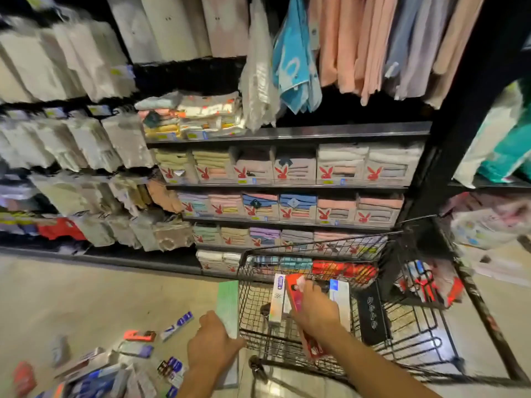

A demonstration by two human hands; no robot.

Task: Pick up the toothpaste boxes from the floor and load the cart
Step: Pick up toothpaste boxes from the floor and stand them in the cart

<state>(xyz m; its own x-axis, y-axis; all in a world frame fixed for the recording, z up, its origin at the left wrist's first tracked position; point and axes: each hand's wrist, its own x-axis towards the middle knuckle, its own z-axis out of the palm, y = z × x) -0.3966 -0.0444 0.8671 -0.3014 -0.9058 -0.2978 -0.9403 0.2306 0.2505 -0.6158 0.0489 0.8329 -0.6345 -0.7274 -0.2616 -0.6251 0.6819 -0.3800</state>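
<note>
Right hand (313, 308) is over the cart (250, 282), fingers wrapped round a bunch of toothpaste boxes (296, 294). Left hand (212, 343), just left of the cart, grips a long green box (228, 303). The big bunch might slip and fall outside the cart. Loose boxes (138, 349) lie on the floor (86, 297), left of the cart.

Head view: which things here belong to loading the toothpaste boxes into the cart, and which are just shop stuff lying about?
Part of the job:
green box in the left hand
red box in the right hand
floor boxes
loaded boxes
wire cart

Just there:
folded towels on shelves
hanging towels
bagged goods on hooks
</note>
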